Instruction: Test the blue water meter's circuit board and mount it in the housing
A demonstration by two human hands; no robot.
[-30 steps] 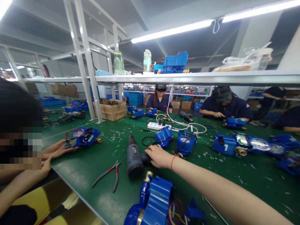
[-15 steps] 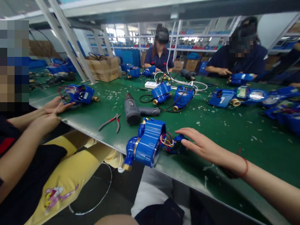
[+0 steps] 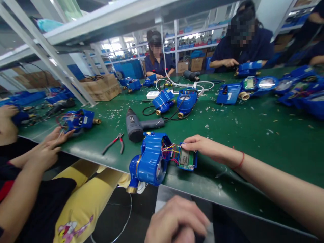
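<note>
Pinched between right hand [image 3: 206,148] fingertips, circuit board [image 3: 186,158] beside blue meter [image 3: 152,160]; left hand [image 3: 177,221] curled, holding unclear

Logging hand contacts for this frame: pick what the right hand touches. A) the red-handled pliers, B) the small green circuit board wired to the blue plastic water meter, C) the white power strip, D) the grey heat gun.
B: the right hand has its fingertips on the small green circuit board, joined by coloured wires to the blue plastic water meter at the table edge.
</note>
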